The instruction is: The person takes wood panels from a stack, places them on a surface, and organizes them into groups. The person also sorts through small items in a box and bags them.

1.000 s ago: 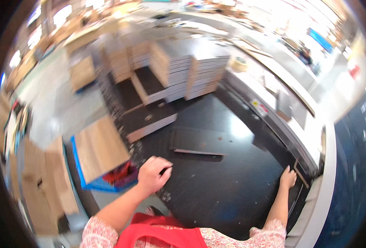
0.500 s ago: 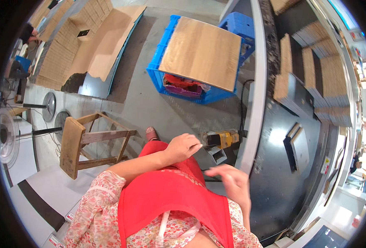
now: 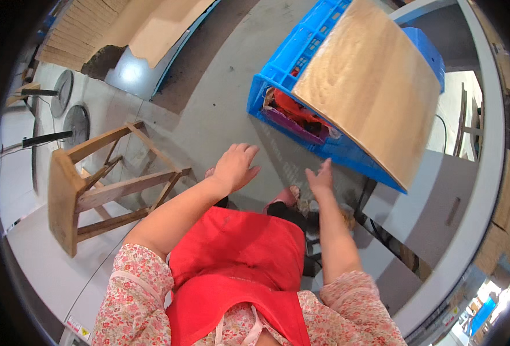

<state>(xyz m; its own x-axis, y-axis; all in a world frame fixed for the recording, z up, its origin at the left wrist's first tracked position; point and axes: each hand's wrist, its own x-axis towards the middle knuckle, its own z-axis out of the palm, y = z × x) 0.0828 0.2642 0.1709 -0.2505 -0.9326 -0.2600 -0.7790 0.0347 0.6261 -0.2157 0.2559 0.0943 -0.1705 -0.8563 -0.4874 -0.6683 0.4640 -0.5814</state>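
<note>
My left hand (image 3: 235, 167) is held out over the floor with its fingers extended and thumb apart, holding nothing. My right hand (image 3: 320, 177) reaches forward, thumb and fingers spread, also holding nothing. Just beyond it stands a blue plastic crate (image 3: 275, 69) with openwork sides. A wood-grain board (image 3: 376, 81) lies across the crate's top and overhangs its near side. Through the front opening of the crate, crumpled red material (image 3: 289, 105) and a purple piece (image 3: 301, 128) show. Neither hand touches the crate or board.
A wooden stool (image 3: 64, 202) lies on its side at left. Past it are round black fan bases (image 3: 76, 124). Stacked brown cardboard (image 3: 76, 34) is at the far left, a blue plastic stool (image 3: 425, 49) behind the crate, and a grey frame (image 3: 494, 132) along the right.
Both hands have moved forward and opened out, away from my apron. The view has shifted, so the crate and board look closer and further right. The dark tabletop at right has left view.
</note>
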